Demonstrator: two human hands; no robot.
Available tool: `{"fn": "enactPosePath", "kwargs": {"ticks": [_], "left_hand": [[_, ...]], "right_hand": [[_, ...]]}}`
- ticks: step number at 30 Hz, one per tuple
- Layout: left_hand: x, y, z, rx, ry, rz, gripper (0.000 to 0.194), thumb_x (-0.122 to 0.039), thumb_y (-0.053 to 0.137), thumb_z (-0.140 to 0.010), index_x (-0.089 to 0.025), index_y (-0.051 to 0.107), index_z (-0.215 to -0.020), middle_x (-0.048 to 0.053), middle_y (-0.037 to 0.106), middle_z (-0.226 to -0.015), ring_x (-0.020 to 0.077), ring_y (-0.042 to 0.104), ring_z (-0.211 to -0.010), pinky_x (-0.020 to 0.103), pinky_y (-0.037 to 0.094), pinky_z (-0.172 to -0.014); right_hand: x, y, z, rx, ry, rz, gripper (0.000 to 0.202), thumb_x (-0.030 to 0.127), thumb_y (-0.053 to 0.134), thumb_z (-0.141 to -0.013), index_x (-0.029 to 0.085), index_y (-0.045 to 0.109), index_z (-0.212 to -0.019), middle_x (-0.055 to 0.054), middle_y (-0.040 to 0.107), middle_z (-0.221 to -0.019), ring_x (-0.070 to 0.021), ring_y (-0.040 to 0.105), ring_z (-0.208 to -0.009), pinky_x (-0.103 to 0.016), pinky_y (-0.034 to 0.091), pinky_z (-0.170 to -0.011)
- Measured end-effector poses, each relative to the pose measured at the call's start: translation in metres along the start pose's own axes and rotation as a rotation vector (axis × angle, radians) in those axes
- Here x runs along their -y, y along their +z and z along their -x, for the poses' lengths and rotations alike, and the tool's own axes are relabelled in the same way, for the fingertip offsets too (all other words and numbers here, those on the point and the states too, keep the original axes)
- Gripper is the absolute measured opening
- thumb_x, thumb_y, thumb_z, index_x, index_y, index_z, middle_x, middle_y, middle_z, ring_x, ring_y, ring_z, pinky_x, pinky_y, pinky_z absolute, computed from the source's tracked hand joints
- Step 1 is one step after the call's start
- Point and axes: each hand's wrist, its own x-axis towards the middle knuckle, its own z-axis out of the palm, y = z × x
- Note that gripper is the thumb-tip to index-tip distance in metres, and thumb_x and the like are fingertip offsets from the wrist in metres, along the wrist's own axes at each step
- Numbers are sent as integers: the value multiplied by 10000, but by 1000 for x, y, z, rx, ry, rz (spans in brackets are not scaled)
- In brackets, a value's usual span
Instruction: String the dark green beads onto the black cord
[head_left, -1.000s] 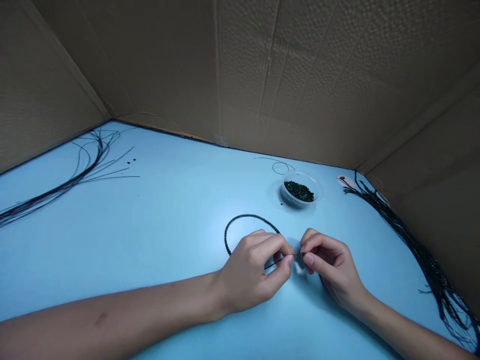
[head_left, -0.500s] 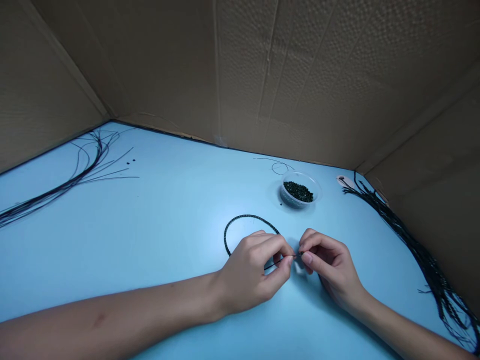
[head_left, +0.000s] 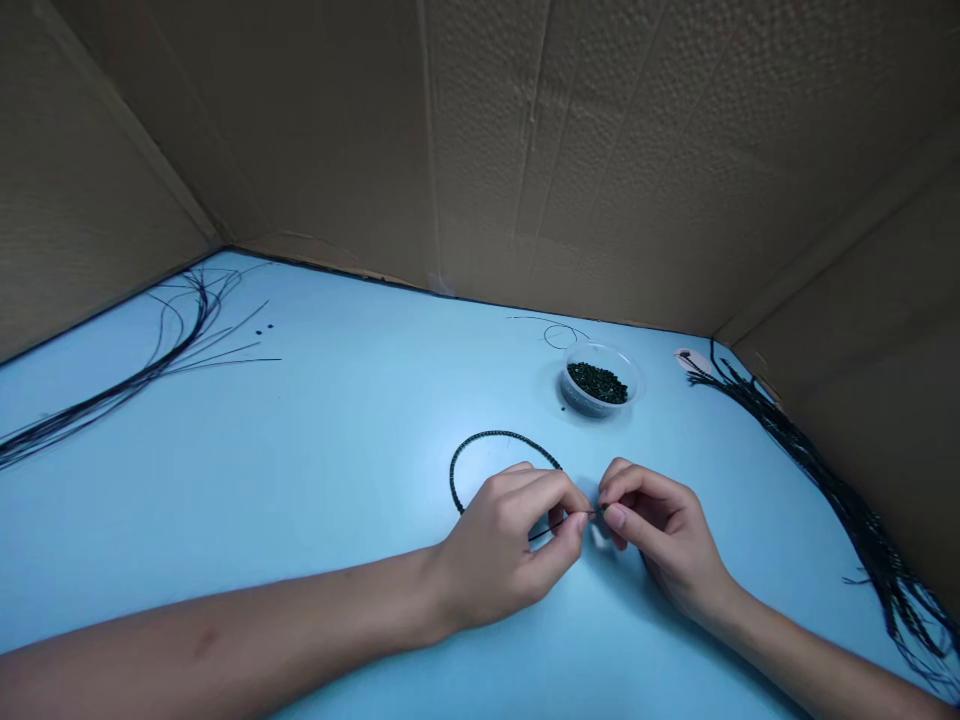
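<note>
My left hand [head_left: 517, 545] pinches a thin black cord [head_left: 541, 532] between thumb and forefinger, its tip poking out toward the right. Close by on the right, my right hand [head_left: 660, 525] is closed in a pinch around a tiny dark bead [head_left: 604, 507], mostly covered by the fingertips. The cord's tip and the bead are nearly touching; whether they meet I cannot tell. From behind my left hand a strand of dark beads [head_left: 495, 433] curves out in a loop on the table. Part of that loop is hidden by the hand.
A clear round tub [head_left: 592, 408] of dark green beads stands beyond my hands, with a loose bead beside it. Black cords [head_left: 142, 375] lie at the left, near two dark specks. Beaded strands [head_left: 817, 465] lie along the right. Cardboard walls [head_left: 480, 150] enclose the blue table [head_left: 337, 450].
The hands hold nearly the same pose, fingertips still close together. The view has shifted very slightly.
</note>
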Motion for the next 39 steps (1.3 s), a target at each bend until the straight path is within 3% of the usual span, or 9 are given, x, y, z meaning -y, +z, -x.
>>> {"fn": "enactPosePath", "kwargs": {"ticks": [9, 39], "left_hand": [[-1, 0, 0, 54, -50, -4, 113, -153, 584, -981, -175, 671, -913, 23, 778, -850, 172, 727, -779, 320, 518, -780], [0, 0, 0, 31, -21, -6, 111, -131, 578, -956, -181, 632, -873, 20, 786, -842, 160, 706, -743, 310, 508, -757]], "right_hand": [[2, 1, 0, 37, -10, 7, 87, 297, 788, -965, 220, 775, -928, -20, 600, -862, -110, 543, -653, -234, 443, -567], [0, -1, 1, 37, -4, 17, 91, 291, 755, -990, 229, 741, -926, -12, 594, -887, -115, 538, -661, -252, 425, -580]]}}
